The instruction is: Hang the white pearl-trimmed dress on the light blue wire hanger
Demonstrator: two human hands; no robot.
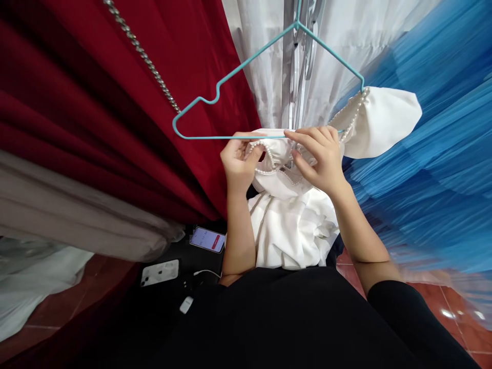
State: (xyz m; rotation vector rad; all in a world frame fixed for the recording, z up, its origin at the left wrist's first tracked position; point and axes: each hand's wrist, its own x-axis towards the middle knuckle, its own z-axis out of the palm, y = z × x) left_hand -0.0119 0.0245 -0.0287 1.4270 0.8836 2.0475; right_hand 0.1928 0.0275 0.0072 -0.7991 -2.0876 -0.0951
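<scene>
A light blue hanger [253,55] hangs upright in front of me. Its right end carries one side of a white garment [292,230] with pearl bead trim, and a white puffed piece [392,120] sticks out there. The rest of the garment drapes down over my lap. My left hand [242,161] pinches the garment's beaded edge just below the hanger's bottom bar, left of the middle. My right hand [321,159] is at the bar further right, fingers bent and thumb apart, touching the white fabric; whether it grips the fabric is unclear.
Red fabric [207,61] hangs at the left with a beaded chain [144,54] before it. Blue tulle [434,169] fills the right, white cloth [265,61] the back. A lit phone [205,238], a white phone [159,272] and a small white case [186,305] lie lower left.
</scene>
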